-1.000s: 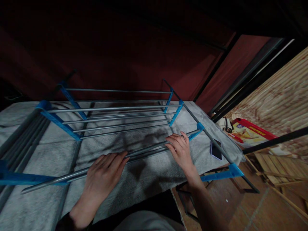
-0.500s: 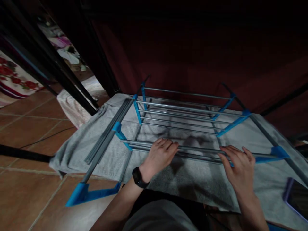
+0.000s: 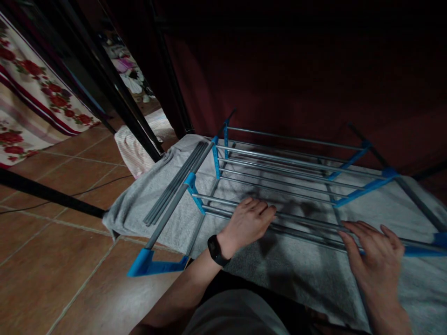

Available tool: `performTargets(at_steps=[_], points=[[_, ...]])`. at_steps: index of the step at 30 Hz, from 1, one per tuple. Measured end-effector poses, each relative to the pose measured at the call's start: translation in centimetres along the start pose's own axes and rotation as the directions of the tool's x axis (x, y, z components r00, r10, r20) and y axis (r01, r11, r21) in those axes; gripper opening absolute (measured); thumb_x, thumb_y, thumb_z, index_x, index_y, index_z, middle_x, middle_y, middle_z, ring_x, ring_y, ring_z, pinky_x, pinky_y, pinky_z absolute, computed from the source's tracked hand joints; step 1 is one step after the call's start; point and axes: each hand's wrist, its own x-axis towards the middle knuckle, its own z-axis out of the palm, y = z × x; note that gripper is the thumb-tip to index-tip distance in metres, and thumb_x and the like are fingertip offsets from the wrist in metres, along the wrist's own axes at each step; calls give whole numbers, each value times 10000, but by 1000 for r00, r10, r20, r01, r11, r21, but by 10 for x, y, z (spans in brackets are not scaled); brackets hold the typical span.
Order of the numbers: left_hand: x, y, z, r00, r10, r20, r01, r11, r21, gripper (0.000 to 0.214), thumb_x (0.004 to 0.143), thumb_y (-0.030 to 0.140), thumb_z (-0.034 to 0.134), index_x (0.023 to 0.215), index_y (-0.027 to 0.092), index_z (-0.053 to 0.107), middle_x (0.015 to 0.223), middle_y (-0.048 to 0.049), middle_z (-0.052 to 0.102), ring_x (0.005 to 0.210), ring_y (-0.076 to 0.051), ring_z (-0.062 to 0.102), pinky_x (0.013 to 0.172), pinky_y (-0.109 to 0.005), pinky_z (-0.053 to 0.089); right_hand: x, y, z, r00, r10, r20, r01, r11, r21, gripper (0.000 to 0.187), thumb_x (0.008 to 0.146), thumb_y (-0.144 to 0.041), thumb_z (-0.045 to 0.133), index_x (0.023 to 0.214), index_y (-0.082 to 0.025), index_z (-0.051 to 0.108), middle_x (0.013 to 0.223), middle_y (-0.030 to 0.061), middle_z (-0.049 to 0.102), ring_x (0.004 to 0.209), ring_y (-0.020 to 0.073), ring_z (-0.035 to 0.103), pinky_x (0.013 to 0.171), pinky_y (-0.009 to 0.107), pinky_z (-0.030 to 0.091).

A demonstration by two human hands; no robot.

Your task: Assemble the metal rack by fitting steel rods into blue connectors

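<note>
Dark red panelling (image 3: 279,83) backs my remote view, with brown tiled floor (image 3: 84,242) at left and gray cloth (image 3: 289,274) beneath a blue-jointed rack (image 3: 279,158). Along the rack's near side runs a metal rod (image 3: 307,220), its long axis left to right, slanting nearer me rightward. My left hand (image 3: 249,221) has its grip wrapped around the rod; my right hand (image 3: 375,249) grasps it farther right. One black wristband (image 3: 217,250) circles my left wrist.

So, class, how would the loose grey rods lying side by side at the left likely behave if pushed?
The grey rods would probably stay stiff, since they lie straight with no visible bend. Their slim, rounded look suggests they might roll, though the soft-looking cloth beneath could slow them.
</note>
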Motion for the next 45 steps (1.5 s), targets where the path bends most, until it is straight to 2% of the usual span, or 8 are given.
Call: performTargets(at_steps=[12,27,35,41,45], points=[[4,-1,-3,999,31,-41,-29,999,43,190,1001,263,462,1107,191,602,873,-19,661,825,-182,598,762,-352,401,2,-2,-1,1000,7,3,-7,999,-32,244,990,-362,542,1170,-234,646,1056,52,726,1024,255,681,1101,507,371],[8,-2,-5,998,43,-35,-41,998,48,194,1011,282,451,1082,189,606,865,-23,664,820,-179,606,748,-352,397,0,1,0,1000,8,1,-8,1000,-23,252,988,-368,532,1174,-240,644,1047,50,719,1025,251,669,1099,498,348],[8,-3,-5,998,47,-35,-45,998,40,196,1014,288,456,1086,190,610,867,-18,670,832,-172,610,765,-352,401,4,-21,4,1000,-24,13,25,999,-20,328,978,-311,573,1295,-225,575,1196,71,685,1136,248,630,1129,492,316],[7,-5,-5,995,75,-58,-71,995,62,211,1022,300,449,1121,186,596,884,-15,660,839,-167,593,770,-344,394,11,-25,10,998,-60,-10,60,998,-10,306,966,-261,610,1270,-225,600,1078,49,705,1010,208,654,1117,474,354],[2,-8,-7,996,48,-73,-41,995,94,222,1019,322,461,1140,193,595,932,-28,668,843,-169,586,794,-347,391,12,-21,11,998,-69,-15,68,998,-12,301,963,-268,621,1261,-225,613,1050,45,706,953,197,650,1107,472,369]])
